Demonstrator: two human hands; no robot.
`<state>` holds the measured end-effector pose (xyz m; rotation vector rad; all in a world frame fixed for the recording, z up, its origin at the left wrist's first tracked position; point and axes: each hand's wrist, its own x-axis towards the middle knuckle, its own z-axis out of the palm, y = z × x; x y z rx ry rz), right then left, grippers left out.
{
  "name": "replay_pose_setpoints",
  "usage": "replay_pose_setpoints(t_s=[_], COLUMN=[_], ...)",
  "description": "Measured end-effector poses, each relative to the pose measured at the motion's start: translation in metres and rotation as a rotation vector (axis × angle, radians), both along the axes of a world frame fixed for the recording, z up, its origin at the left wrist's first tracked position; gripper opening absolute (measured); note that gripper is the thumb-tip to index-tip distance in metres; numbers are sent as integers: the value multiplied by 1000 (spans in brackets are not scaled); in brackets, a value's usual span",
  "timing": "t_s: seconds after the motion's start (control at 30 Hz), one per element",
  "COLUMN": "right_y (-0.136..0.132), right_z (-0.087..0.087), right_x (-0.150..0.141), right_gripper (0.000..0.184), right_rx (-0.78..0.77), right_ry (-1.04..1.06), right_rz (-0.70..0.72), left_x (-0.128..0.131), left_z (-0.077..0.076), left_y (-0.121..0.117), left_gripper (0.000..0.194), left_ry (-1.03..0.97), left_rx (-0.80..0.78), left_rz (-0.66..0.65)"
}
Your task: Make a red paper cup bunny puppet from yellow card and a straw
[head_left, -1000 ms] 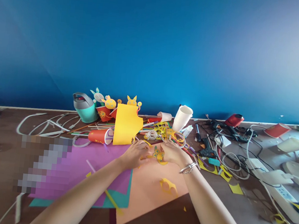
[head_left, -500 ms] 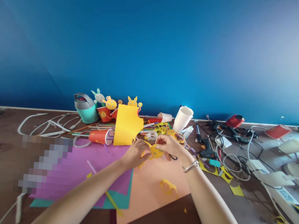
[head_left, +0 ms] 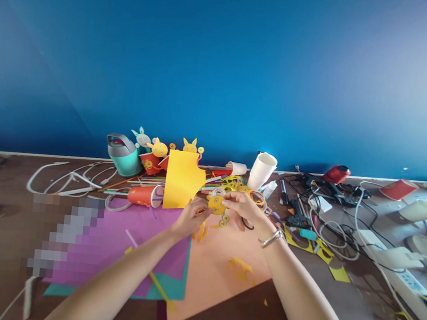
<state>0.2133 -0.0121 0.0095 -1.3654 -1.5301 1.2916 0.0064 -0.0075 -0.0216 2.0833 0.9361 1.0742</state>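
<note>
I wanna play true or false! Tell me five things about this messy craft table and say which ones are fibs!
1. The right hand holds a yellow paper face. True.
2. The silver bracelet is on the left arm. False: the silver bracelet is on the right arm.
3. An orange cup lies on its side. True.
4. The big yellow sheet is round. False: the big yellow sheet has straight edges and a cut-away corner.
5. The wall is green. False: the wall is blue.

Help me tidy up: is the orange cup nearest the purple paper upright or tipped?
Tipped over. The orange cup lies on its side, its white-lined mouth turned toward the yellow sheet rather than up.
</note>
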Motion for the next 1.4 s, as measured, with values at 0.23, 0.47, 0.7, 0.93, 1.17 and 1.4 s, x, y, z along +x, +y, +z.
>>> replay_pose_setpoints(t_s=[0.23,0.47,0.7,0.93,1.17,1.4], right_y=[-4,7,1,-2,2,2], right_z=[3,-3,-1,-1,2,3], right_x=[-3,-7,-7,-10,-10,-6], right_gripper=[28,46,30,31,21,20], right_rx=[-40,111,141,69,179,224], right_ry=[44,248,100,2,62,15], right_rz=[41,-102,2,-50,-99,-62], left_x=[-1,-4,-5,-5,-4,-5], left_z=[15,1,-2,-4,-1,-1], left_y=[-9,-2,3,1,0,2], left_gripper=[26,28,26,26,25,21], left_ry=[-129,-227,-170,-159,-186,-60], left_rx=[-287,-299,-234,-244,-262,-144], left_rz=[24,124,183,146,164,164])
